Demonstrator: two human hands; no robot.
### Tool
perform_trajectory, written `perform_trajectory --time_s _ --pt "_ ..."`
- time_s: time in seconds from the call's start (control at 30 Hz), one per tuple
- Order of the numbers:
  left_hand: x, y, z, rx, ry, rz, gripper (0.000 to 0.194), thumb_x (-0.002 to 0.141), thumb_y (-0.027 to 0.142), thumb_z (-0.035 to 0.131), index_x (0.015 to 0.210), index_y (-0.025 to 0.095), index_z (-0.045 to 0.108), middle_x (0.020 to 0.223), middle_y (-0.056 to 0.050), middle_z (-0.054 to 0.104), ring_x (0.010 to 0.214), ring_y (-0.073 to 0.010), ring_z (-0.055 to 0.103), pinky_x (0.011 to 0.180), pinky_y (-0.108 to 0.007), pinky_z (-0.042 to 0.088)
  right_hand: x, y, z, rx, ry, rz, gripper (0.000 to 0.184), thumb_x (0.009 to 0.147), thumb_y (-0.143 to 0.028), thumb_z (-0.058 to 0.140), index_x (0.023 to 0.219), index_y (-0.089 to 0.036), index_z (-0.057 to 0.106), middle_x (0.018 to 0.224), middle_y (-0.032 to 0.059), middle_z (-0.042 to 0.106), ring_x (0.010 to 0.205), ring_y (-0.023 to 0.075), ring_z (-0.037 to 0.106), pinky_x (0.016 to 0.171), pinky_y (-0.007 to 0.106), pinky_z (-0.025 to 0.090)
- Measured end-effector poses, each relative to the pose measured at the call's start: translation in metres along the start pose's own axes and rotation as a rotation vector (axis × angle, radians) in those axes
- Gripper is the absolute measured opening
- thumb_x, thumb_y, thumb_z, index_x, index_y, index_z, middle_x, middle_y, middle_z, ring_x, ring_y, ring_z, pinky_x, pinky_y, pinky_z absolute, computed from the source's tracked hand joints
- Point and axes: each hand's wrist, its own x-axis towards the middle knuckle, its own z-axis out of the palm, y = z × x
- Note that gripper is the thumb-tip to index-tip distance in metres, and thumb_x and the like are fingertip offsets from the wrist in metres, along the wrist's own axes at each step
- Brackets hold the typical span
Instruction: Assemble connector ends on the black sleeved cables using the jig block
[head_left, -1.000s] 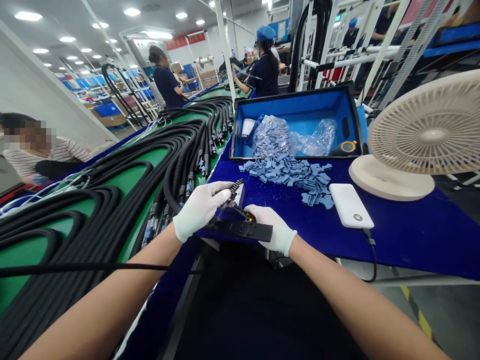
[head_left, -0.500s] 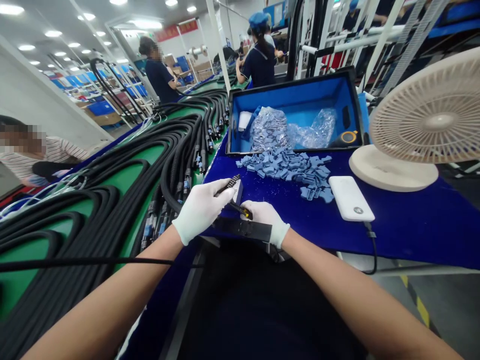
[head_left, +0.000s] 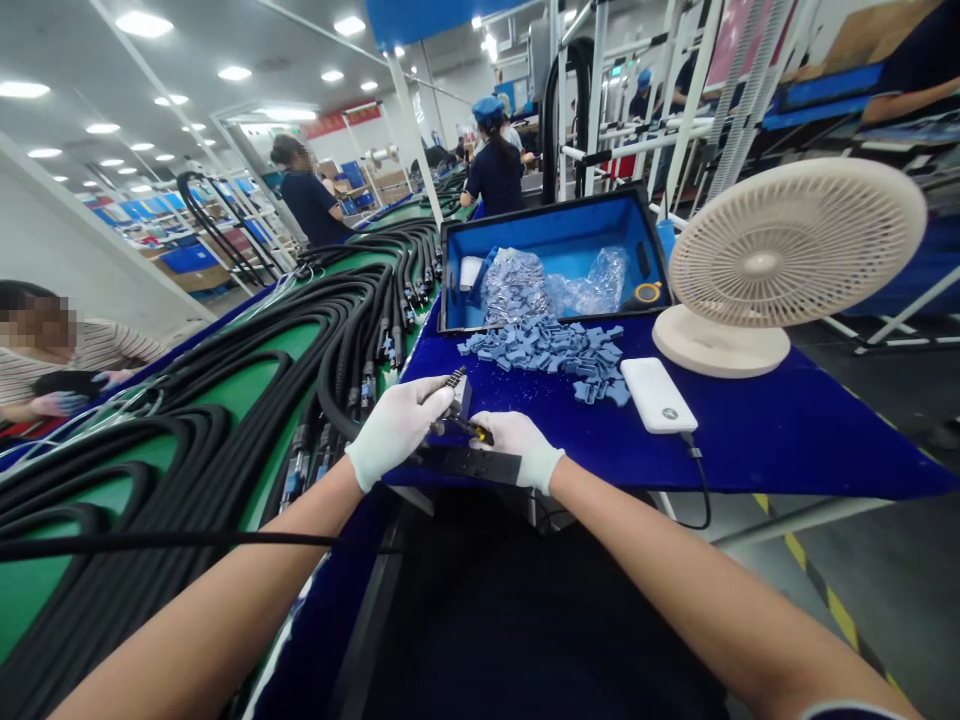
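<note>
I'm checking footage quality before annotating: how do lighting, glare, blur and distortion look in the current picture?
Head view: ceiling lights burn out to white; head view: the plastic bag in the blue bin glints; head view: the left hand and right hand read clearly, but the black ribbed part lacks fine detail; head view: the fan looks stretched sideways, probably wide-angle distortion.

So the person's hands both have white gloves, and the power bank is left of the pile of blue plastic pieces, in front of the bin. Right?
Not quite: the head view shows the white power bank to the right of the pile of blue plastic pieces. The left hand and right hand are indeed both gloved in white.
</note>
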Motion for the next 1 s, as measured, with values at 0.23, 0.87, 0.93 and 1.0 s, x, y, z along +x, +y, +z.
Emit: perform_trajectory --time_s 0.23,0.87,0.93,1.0 --pt "0.002 -0.008 -0.002 -0.291 0.140 -0.048 0.065 0.088 0.052 0.064 0.136 0.008 0.062 0.118 -0.013 0.074 0.098 -0.0229 0.068 0.089 -0.031 0.053 -0.015 0.009 -0.050 -0.173 -0.056 0.075 0.023 0.081 -0.017 0.069 0.104 -0.016 0.068 0.108 0.0149 0.071 0.105 0.0297 0.065 0.093 0.040 0.046" --pt "-0.001 -0.026 0.011 0.256 -0.132 0.513 0.026 0.093 0.033 0.059 0.102 0.021 0.080 0.083 -0.008 0.064 0.079 -0.0211 0.060 0.078 -0.036 0.050 -0.013 -0.023 -0.020 1.189 0.020 0.283 0.056 0.063 -0.012 0.075 0.112 -0.022 0.048 0.093 -0.0004 0.068 0.079 0.0221 0.073 0.081 0.042 0.062" --pt "0.006 -0.034 0.011 0.180 -0.202 0.507 0.025 0.090 0.034 0.063 0.106 0.023 0.079 0.087 -0.007 0.065 0.083 -0.0207 0.061 0.081 -0.036 0.051 -0.014 -0.022 -0.019 1.220 -0.009 0.275 0.052 0.064 -0.010 0.074 0.108 -0.022 0.048 0.087 -0.0012 0.069 0.077 0.0229 0.074 0.079 0.043 0.062" --pt "0.015 -0.039 0.011 0.026 -0.253 0.381 0.046 0.082 0.034 0.073 0.126 0.024 0.071 0.095 -0.005 0.067 0.086 -0.0203 0.062 0.083 -0.035 0.052 -0.014 -0.023 -0.018 1.190 0.007 0.263 0.048 0.064 -0.009 0.073 0.104 -0.021 0.051 0.085 -0.0013 0.070 0.076 0.0230 0.074 0.079 0.043 0.062"
